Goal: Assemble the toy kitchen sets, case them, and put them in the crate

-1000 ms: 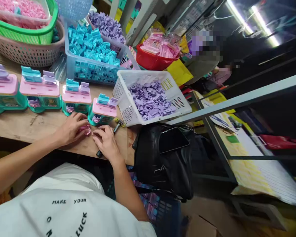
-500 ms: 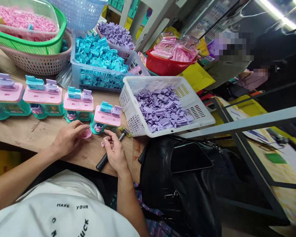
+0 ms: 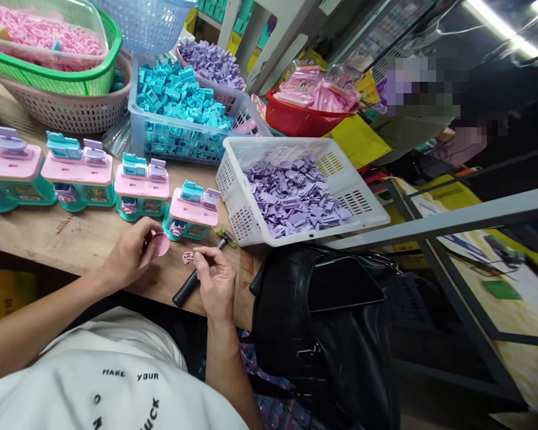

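My left hand (image 3: 137, 251) pinches a round pink plastic piece (image 3: 162, 244) by its edge, just above the wooden table. To its right, my right hand (image 3: 216, 278) holds a small pink openwork plastic piece (image 3: 188, 257) between thumb and fingertips. The two pieces are apart. Under and beside my right hand lies a hammer (image 3: 187, 289) with a black grip and a yellowish head. Behind my hands a small toy counter (image 3: 192, 214) stands upright, with a pink top, a teal base and blue and purple parts on it. Similar toy counters (image 3: 142, 186) stand in a row to the left.
A white crate (image 3: 363, 206) of purple parts stands right of the toys. Behind are a blue basket (image 3: 179, 128) of turquoise parts, a green basket (image 3: 72, 88) and a red bowl (image 3: 300, 121). A black bag (image 3: 287, 310) with a phone (image 3: 345, 283) sits at the right table edge.
My left hand has turned the round pink piece so its flat face shows. My right hand has drawn slightly back from the nearest toy, its fingers now closed on the small pink piece.
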A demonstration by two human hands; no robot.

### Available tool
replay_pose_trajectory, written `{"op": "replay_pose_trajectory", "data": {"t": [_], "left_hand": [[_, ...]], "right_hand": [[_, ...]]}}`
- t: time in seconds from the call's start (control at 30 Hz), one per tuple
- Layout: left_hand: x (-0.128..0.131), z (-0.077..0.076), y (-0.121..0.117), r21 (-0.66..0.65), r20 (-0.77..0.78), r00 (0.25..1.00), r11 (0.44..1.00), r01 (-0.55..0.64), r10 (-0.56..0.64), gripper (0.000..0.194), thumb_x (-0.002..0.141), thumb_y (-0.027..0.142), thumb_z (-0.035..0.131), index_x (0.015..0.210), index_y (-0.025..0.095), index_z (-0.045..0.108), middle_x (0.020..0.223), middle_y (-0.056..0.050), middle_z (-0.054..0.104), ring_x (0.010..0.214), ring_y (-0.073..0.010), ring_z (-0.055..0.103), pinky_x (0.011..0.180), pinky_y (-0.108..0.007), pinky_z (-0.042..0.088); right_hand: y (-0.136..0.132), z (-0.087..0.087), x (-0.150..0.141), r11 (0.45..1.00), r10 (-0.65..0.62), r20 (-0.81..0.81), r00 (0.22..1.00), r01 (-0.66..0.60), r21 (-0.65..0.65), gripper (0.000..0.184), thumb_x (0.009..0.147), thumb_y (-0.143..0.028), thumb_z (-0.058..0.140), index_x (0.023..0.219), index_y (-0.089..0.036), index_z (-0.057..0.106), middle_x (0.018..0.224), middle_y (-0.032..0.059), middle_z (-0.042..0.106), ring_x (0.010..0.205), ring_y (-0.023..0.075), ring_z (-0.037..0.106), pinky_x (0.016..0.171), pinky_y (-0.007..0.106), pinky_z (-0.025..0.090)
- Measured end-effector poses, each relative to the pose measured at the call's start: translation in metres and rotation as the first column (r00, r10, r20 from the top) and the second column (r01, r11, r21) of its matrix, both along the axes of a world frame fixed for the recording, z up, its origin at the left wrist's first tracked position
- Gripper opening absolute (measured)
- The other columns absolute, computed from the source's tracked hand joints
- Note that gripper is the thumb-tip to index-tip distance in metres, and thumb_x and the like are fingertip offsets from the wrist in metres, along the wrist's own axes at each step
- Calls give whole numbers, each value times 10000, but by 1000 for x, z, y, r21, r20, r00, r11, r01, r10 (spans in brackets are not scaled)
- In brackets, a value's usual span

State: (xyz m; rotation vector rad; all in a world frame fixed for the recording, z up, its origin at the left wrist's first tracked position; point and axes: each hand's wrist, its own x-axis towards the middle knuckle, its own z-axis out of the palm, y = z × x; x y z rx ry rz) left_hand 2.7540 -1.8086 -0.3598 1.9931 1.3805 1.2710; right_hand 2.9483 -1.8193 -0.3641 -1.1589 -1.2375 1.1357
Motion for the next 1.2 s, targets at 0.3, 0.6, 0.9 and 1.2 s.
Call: {"op": "replay_pose_trajectory", "data": {"t": [0.3, 0.6, 0.9, 1.2], "left_hand": [[28, -3, -2, -440, 516, 853, 878, 188, 75, 289, 836, 431, 709, 864, 146, 670, 760, -29, 657, 599, -126, 620, 519, -215, 510], [35, 5, -6, -277, 358, 926, 961, -20, 122, 140, 796, 272, 681, 740, 144, 687, 659, -19, 657, 551, -93, 562, 484, -175, 433], [35, -1, -11, -122, 217, 975, 992, -31, 57, 120, 857, 194, 622, 747, 151, 640, 668, -5, 617, 563, -94, 536, 511, -195, 424], [35, -3, -13, 178, -97, 993, 983, -50, 68, 168, 918, 107, 488, 791, 170, 578, 736, -40, 617, 663, -145, 577, 587, -243, 451]], "right_hand": [[-2, 2, -16, 995, -97, -110, 989, 99, 11, 206, 861, -377, 761, 902, -182, 707, 857, 31, 759, 761, 146, 721, 725, 283, 619], [-8, 6, -25, 914, -167, 273, 948, 45, 403, 124, 974, -305, 641, 890, -221, 677, 938, 50, 753, 973, 190, 707, 926, 392, 580], [-13, -6, -26, 880, -194, 285, 939, 37, 474, 47, 965, -194, 643, 934, -216, 670, 951, 51, 747, 959, 185, 718, 903, 390, 602], [-17, -11, -31, 817, -266, 335, 904, 27, 576, 104, 972, -134, 613, 976, -226, 662, 943, 52, 738, 1001, 191, 724, 941, 439, 604]]}}
